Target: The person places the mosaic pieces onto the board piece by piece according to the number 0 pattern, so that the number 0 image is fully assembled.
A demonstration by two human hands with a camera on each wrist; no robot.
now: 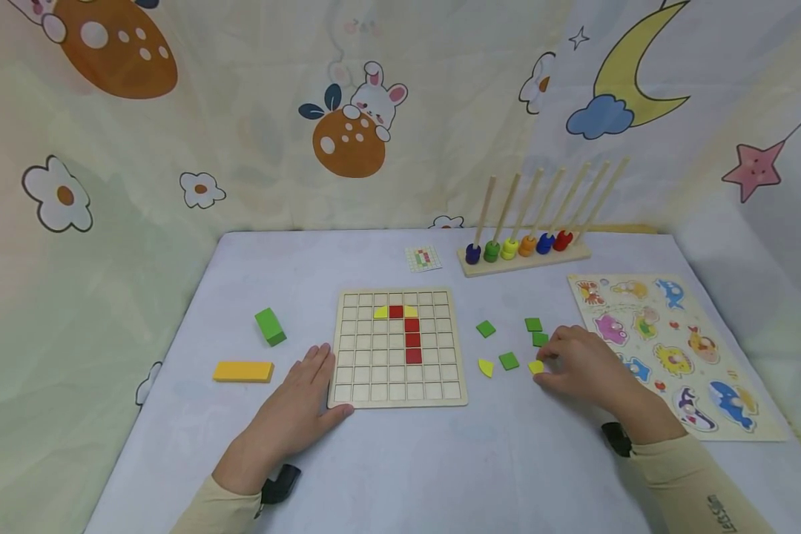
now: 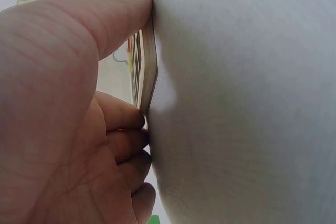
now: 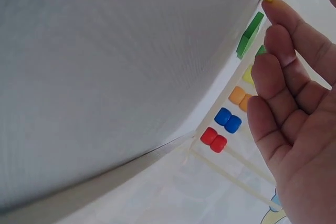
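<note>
The right hand (image 1: 584,365) pinched a small yellow tile (image 1: 536,366) between thumb and fingertips, low on the worktop (image 1: 440,460) just right of the wooden grid board (image 1: 400,347). The tile looked thin, stiff and light, probably painted wood; its smooth faces could slip, so a hold on two opposite edges seemed the surest grip. The left hand (image 1: 303,404) lay flat and open, fingers straight, with thumb and fingertips against the board's near left corner, steadying it. The board already carried a column of red tiles (image 1: 411,340) topped by two yellow pieces. Loose green tiles (image 1: 509,361) and a yellow quarter-round piece (image 1: 485,367) lay close about the held tile, near enough to be knocked by the fingers. Farther off were a green block (image 1: 270,326) and a yellow bar (image 1: 243,371) at left, a pattern card (image 1: 423,258) and a bead rack (image 1: 523,248) behind, and an animal puzzle (image 1: 667,348) at right, none between tile and board.
</note>
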